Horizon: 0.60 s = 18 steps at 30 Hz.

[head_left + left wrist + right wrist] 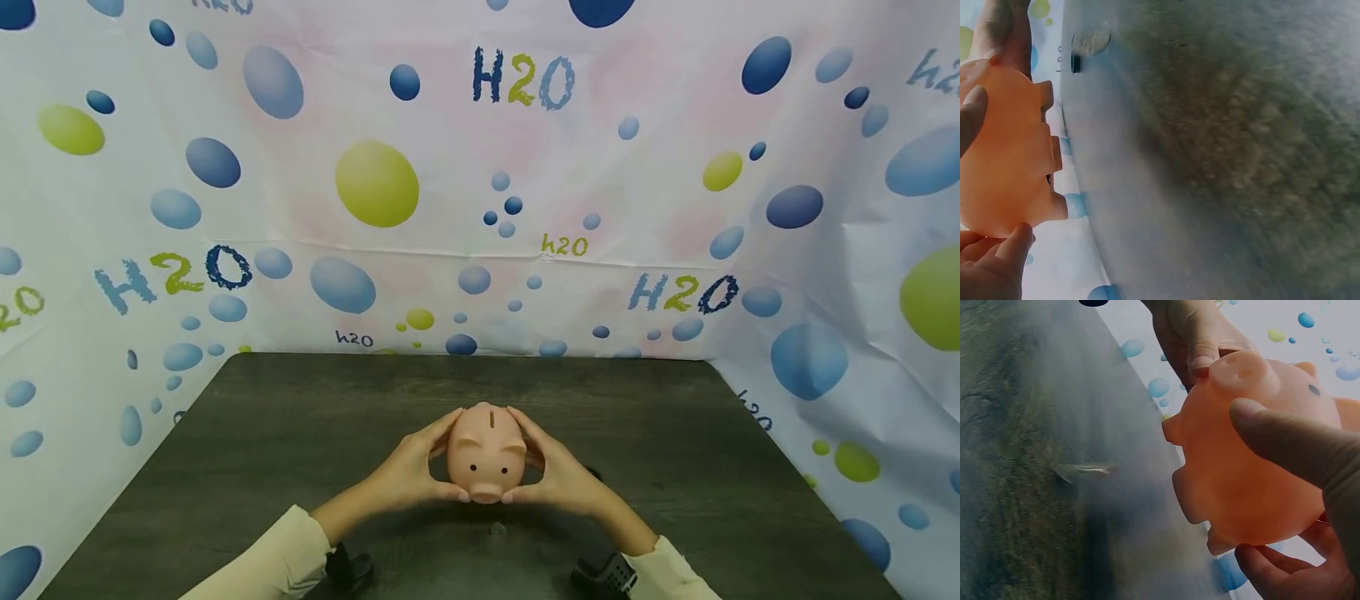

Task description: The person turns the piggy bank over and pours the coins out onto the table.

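A pinkish-orange piggy bank (486,454) faces me, with its coin slot on top and its snout low at the front. My left hand (405,472) holds its left side, thumb by the snout and fingers reaching toward the back. On the other side, my right hand (567,479) grips it in much the same way. Both wrist views show the piggy bank's stubby feet (1190,494) hanging above the tabletop, apart from it. Below the bank, a small clear object (498,530) lies on the table; its kind cannot be made out.
The dark wood-look table (300,417) reaches back to a white backdrop (450,125) with blue and green dots and H2O lettering. Black straps with devices sit at both wrists. Part of a small dark item (595,473) shows behind the right hand.
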Each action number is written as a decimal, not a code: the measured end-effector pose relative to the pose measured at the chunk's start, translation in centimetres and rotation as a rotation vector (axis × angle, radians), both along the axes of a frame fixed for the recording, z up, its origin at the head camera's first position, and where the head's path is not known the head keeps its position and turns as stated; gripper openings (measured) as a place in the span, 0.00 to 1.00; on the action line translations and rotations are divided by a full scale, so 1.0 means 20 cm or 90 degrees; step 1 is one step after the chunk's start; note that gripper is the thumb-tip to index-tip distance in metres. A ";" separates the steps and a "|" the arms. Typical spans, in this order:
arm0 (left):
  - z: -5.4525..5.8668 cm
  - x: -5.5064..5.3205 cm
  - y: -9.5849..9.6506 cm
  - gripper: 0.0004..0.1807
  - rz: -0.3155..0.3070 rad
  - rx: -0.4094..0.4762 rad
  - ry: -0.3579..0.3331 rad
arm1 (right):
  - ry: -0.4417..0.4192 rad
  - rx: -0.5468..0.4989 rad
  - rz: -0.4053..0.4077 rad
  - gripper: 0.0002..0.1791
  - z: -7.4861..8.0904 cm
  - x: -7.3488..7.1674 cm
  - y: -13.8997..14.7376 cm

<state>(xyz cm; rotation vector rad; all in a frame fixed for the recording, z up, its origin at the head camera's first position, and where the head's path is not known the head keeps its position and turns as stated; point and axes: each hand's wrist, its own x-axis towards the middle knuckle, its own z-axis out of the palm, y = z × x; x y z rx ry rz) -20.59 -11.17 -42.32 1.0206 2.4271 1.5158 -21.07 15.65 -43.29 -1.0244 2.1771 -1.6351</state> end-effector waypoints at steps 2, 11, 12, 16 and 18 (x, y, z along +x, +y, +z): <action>0.01 -0.01 0.00 0.59 0.000 -0.003 -0.009 | 0.005 0.006 -0.001 0.58 0.02 0.00 0.00; 0.05 -0.01 0.01 0.58 0.000 -0.003 -0.029 | 0.003 0.016 -0.017 0.58 0.05 -0.01 0.02; 0.05 -0.01 0.01 0.58 0.000 -0.003 -0.032 | 0.000 0.016 -0.018 0.57 0.05 -0.01 0.02; 0.05 -0.01 0.01 0.58 0.001 -0.006 -0.041 | -0.012 0.014 -0.018 0.57 0.05 -0.01 0.02; 0.05 -0.01 0.01 0.58 -0.002 0.000 -0.048 | -0.014 0.006 -0.012 0.56 0.05 -0.02 0.02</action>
